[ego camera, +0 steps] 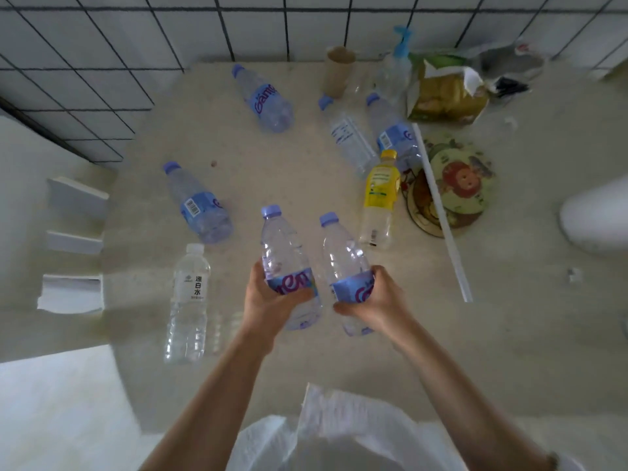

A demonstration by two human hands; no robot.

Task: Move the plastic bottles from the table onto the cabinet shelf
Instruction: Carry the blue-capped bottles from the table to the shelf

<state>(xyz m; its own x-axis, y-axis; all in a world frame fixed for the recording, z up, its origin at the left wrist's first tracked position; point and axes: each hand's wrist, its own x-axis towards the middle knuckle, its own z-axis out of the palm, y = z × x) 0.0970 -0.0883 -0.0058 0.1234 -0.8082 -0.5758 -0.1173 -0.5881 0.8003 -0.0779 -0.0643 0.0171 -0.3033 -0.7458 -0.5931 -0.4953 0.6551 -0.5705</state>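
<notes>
My left hand (272, 300) grips a clear plastic bottle (283, 246) with a blue cap and blue label, held above the table. My right hand (375, 300) grips a second bottle of the same kind (343, 253) just beside it. Several more bottles lie on the round table (272, 171): a white-capped one (188, 300) at the near left, blue-capped ones at left (198, 202), far centre (263, 98) and far right (394, 130), a clear one (350, 141), and a yellow-labelled one (380, 198). No cabinet shelf is in view.
A round picture plate (455, 185) and a long white stick (441, 212) lie right of the bottles. A cardboard tube (338, 71), a spray bottle (401, 59) and a torn snack bag (445, 93) stand at the back. White steps (74, 239) are at left, tiled wall behind.
</notes>
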